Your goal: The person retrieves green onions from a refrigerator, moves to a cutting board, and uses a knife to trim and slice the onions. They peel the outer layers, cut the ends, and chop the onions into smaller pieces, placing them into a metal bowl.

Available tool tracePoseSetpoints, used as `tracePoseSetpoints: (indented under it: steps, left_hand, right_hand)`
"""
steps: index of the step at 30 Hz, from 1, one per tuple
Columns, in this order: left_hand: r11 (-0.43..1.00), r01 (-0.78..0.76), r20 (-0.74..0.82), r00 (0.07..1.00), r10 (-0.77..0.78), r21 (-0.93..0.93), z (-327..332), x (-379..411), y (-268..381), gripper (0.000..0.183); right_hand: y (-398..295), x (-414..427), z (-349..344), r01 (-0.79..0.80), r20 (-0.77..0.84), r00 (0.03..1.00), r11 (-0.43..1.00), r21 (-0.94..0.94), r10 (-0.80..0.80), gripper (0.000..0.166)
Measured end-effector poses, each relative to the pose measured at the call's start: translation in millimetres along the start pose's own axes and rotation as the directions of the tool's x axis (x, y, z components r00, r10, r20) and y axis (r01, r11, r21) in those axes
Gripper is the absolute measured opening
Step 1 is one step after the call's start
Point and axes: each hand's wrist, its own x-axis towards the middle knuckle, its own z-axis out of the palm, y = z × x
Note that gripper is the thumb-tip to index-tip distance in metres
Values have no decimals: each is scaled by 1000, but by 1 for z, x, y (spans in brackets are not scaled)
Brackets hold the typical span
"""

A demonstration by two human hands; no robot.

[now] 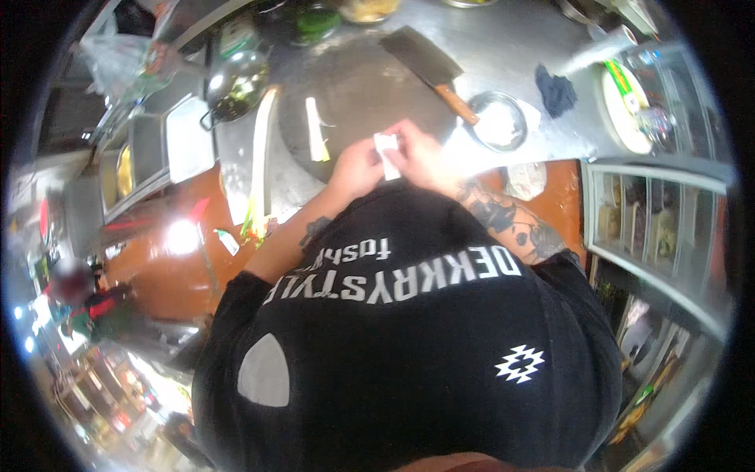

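Note:
Close to my body, at the near edge of a round chopping board (360,76), both hands hold one small white piece (387,156), blurred, perhaps a length of leek or folded paper. My left hand (358,165) grips it from the left, my right hand (420,154) from the right. On the board lies a pale cut stalk (315,130), split lengthwise. A cleaver (422,58) with a wooden handle rests beyond my hands, its handle end at a round glass or metal bowl (498,121) with white contents. Left of the board, a long leek-like stalk (259,156) lies on the metal counter.
A metal bowl (239,85) and a white tray (190,138) stand left. A dark cloth (554,91) and an oval white dish (625,109) lie right. A glass-fronted cabinet (655,206) stands at right. Another person (88,301) is far left. Bowls line the back.

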Motion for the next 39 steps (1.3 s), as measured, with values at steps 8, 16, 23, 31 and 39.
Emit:
tracePoseSetpoints:
  steps: [8,16,23,31,39]
  left_hand:
    - [989,140,88,986,-145,55,-9,-5,9,22]
    - [988,54,-139,990,-33,145,0,-12,9,18]
    - [992,-35,-175,985,13,-125,13,0,16,30]
    - [983,62,-125,991,-41,175,7,-1,21,27]
    - [983,71,94,992,-88,172,3,-10,22,30]
  right_hand:
    - [11,-12,6,106,2,994,988,-111,-107,34]
    - [38,-5,20,99,-14,995,995,4,-99,47]
    - [18,-9,5,105,-91,991,984,141,-93,52]
    - [81,-12,-50,354,-68,919,889,-291,-388,24]
    - [239,-52,-134,80,20,993,540,-838,-116,25]
